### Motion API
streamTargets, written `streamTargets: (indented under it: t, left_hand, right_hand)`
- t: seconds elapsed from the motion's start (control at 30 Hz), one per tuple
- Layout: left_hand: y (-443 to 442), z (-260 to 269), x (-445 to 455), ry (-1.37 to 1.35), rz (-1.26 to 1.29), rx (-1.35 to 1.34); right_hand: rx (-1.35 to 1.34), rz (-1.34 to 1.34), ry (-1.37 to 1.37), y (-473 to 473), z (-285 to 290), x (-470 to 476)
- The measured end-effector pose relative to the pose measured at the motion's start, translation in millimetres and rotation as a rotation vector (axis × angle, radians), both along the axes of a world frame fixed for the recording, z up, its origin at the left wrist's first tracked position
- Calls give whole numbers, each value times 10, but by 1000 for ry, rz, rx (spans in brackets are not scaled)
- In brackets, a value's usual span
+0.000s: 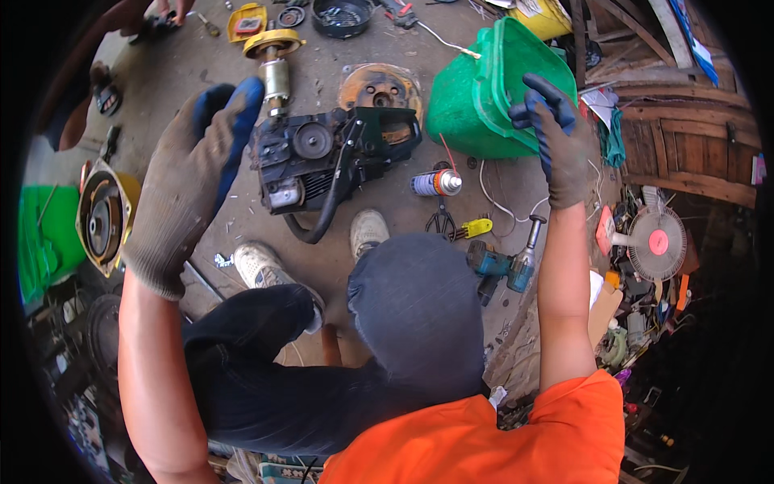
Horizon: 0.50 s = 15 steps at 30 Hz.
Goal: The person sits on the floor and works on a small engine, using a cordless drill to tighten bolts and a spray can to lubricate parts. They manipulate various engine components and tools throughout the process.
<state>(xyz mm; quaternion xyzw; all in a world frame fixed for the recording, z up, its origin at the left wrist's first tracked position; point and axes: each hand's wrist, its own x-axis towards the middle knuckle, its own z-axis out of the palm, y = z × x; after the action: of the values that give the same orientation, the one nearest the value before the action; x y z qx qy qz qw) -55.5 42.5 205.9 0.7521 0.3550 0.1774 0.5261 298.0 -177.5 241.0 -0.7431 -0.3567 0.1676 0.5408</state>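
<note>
My left hand [184,166], in a grey knit work glove with blue-coated fingers, is raised at the left with nothing seen in it. My right hand [556,139], gloved alike, is raised at the right; its fingers are bent and somewhat apart, and it appears to hold nothing. Between them on the floor lies a dark handled motor unit [311,154] with a round pulley and a curved black tubular handle. A metal rotor [276,81] with a yellow end cap is just behind it. The green plastic bucket [459,103] appears behind my right hand.
A spray can [429,183], scissors [443,219], yellow-handled hex key set [476,227] and teal cordless impact wrench [505,266] lie on the floor. A rusty round plate [381,88] sits behind the motor unit. At left is a yellow housing [109,218]. Another person's hand [175,9] shows at top left.
</note>
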Motion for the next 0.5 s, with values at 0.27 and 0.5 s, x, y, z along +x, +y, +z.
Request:
streamTargets:
  t: [0.27, 0.5]
  left_hand:
    - [-445, 455, 434, 196, 22, -221]
    - [-354, 93, 519, 317, 36, -159]
  right_hand:
    - [172, -769, 659, -1929, -1787, 914]
    - [-1021, -489, -122, -1503, -3407, 1367]
